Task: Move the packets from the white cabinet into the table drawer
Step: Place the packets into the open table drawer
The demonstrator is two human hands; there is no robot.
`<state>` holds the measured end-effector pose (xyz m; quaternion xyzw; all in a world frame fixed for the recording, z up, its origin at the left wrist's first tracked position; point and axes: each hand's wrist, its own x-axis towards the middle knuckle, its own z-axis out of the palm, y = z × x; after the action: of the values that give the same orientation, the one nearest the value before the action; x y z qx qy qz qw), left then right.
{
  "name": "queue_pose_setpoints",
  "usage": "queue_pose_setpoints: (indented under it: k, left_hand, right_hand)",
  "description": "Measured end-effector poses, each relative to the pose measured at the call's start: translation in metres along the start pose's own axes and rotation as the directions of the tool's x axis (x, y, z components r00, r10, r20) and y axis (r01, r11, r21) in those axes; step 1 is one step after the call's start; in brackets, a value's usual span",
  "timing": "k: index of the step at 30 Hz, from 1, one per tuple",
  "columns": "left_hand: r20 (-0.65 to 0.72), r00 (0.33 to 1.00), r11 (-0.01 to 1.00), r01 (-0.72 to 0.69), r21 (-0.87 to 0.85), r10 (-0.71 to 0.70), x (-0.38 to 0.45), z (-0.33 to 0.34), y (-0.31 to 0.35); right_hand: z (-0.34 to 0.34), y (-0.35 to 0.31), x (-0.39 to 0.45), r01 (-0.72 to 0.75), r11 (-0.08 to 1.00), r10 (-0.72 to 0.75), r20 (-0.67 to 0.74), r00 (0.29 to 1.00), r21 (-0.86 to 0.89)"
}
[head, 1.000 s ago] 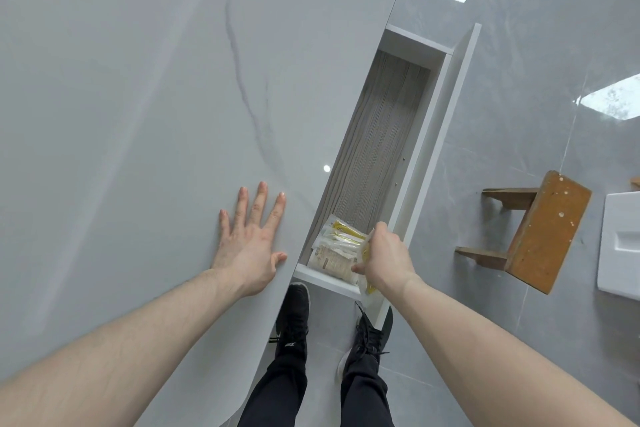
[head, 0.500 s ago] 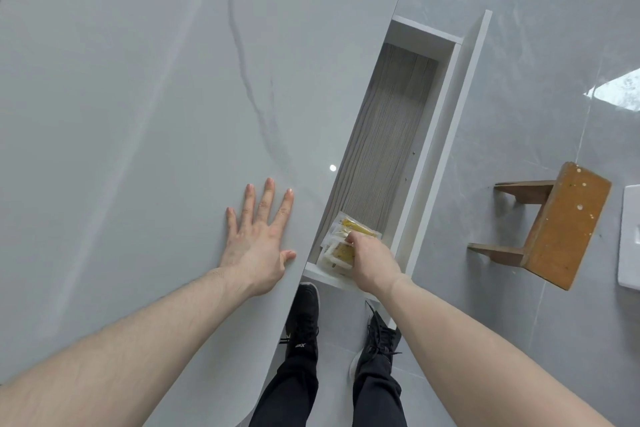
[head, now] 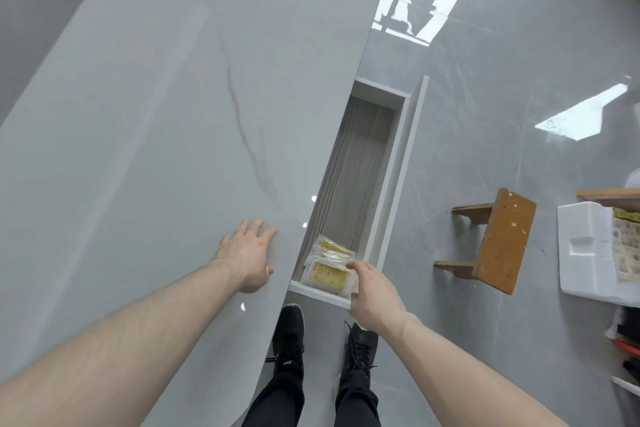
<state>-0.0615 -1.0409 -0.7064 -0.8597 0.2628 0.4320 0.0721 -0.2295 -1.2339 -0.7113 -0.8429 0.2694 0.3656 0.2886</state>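
Here the left hand [head: 250, 255] lies flat on the grey marbled worktop [head: 145, 135], fingers spread and relaxed, close to the edge above the open drawer [head: 391, 191]. The drawer is pulled out beside the worktop, its wood-grain floor showing. A small stack of yellow-and-clear packets [head: 329, 269] sits at the drawer's near end, against its front wall. The right hand [head: 375, 295] is over that near corner, fingers loosely extended and touching the edge of the top packet, not curled round it. A wooden stool [head: 498, 243] stands on the tiled floor to the right, with a white foam box [head: 585, 253] beyond it.
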Motion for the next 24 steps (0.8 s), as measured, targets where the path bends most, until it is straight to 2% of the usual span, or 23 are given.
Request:
queue_pose_setpoints:
  k: [4, 10, 17, 24]
  left_hand:
    - [-0.099, 0.994, 0.993, -0.046, -0.108, 0.035, -0.082, -0.03, 0.011]
    - [-0.165, 0.985, 0.953, -0.004, -0.303, -0.048, -0.231, -0.042, 0.018]
    - [-0.28, 0.943, 0.919, 0.058, -0.391, -0.178, -0.372, -0.032, 0.02]
    - [-0.392, 0.871, 0.886, 0.099, -0.453, -0.297, -0.464, -0.024, -0.001]
  right_hand:
    - [-0.046, -0.02, -0.07, -0.004, 0.999, 0.008, -0.072, 0.997, 0.053]
    - [-0.092, -0.058, -0.188, 0.06, 0.997, -0.056, -0.08, 0.995, 0.045]
    - [-0.102, -0.087, -0.292, 0.203, 0.979, -0.204, -0.051, 0.978, -0.019]
    - [-0.093, -0.136, -0.362, 0.347, 0.923, -0.354, -0.018, 0.935, -0.165]
